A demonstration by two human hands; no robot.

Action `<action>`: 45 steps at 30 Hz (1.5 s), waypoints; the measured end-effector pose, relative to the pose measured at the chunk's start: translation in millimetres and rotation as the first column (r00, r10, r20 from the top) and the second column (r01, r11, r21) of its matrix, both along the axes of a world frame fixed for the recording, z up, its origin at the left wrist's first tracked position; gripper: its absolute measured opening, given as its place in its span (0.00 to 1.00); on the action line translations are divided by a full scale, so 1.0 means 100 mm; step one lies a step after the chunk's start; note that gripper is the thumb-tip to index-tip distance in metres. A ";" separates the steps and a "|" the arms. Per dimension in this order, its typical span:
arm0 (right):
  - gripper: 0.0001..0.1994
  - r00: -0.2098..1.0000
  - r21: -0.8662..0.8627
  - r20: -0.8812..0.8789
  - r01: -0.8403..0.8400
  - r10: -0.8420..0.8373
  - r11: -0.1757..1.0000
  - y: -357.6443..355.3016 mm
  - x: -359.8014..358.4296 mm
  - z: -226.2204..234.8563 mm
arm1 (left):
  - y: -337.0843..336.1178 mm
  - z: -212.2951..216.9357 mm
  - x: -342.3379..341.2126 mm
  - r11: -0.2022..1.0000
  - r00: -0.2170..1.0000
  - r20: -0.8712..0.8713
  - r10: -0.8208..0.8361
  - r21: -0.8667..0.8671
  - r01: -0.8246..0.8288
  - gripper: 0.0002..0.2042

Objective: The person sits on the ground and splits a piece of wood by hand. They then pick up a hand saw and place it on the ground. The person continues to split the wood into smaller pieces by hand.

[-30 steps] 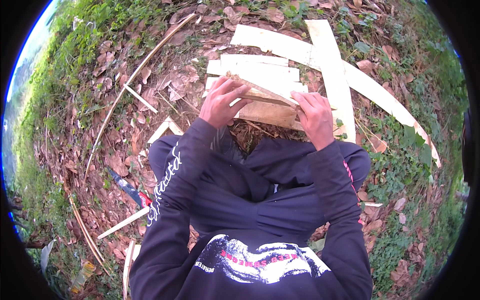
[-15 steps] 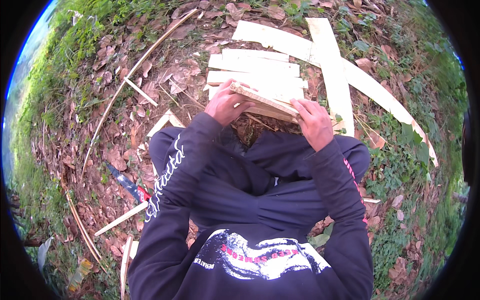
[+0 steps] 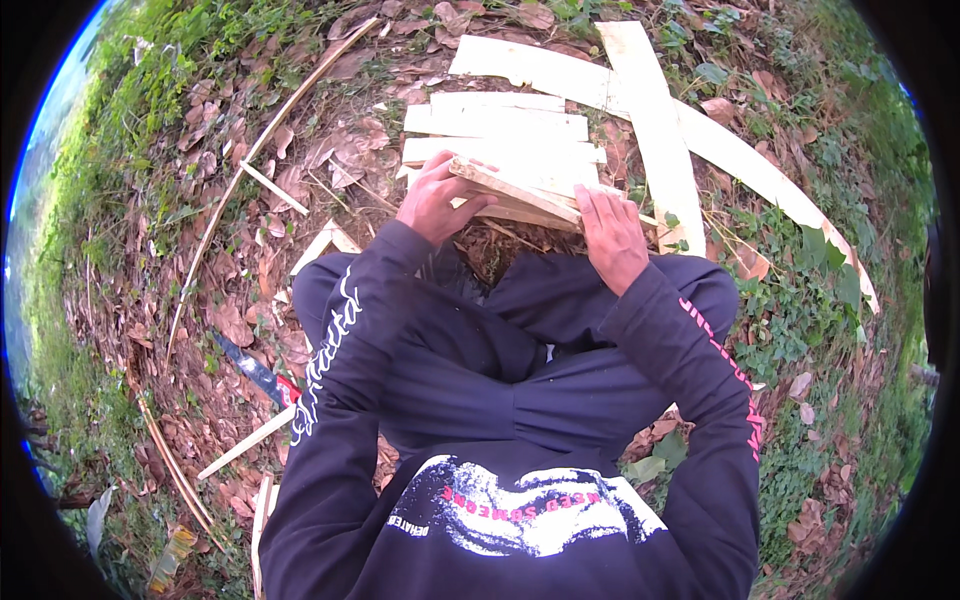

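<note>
Over my crossed legs, a short pale wooden board (image 3: 515,190) is held tilted, its rough edge facing up toward me. My left hand (image 3: 437,203) grips the board's left end, thumb on the near side and fingers behind. At the other end, my right hand (image 3: 612,238) has its fingers pressed together over the board's right end; its thumb is hidden. Just beyond the board lie several short pale planks (image 3: 500,123) in a row on the ground. Another piece of wood shows directly under the held board, partly covered by it.
Two long planks, one straight (image 3: 650,120) and one curved in view (image 3: 765,180), cross at the far right. A saw-like blade with a red part (image 3: 262,378) lies by my left elbow. Thin wooden strips (image 3: 225,195) rest on leaf-covered ground to the left.
The held board has tipped, so less of its edge shows. My right hand has shifted slightly left, its fingers now straighter over the board's end. The whole view has moved a little.
</note>
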State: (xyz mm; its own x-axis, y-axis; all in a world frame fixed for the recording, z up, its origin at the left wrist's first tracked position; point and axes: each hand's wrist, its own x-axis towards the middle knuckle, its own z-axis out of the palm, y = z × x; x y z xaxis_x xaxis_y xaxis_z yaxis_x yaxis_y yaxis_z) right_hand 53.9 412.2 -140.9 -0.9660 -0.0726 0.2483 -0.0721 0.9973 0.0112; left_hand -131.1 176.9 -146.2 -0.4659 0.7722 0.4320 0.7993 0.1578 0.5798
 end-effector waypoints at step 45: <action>0.26 0.942 0.159 -0.120 0.329 -0.312 0.931 -0.31 -0.19 0.19 | 1.04 0.09 0.76 0.801 0.283 0.958 -0.045 0.204 -0.563 0.19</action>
State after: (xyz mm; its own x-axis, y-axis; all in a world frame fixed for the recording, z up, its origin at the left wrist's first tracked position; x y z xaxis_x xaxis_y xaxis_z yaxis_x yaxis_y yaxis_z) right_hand 35.2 381.1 -122.2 -0.9188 0.1870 0.3476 0.2607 0.9488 0.1785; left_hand -55.4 280.6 -137.2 -0.9022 0.3811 -0.2019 -0.3127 -0.2556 0.9148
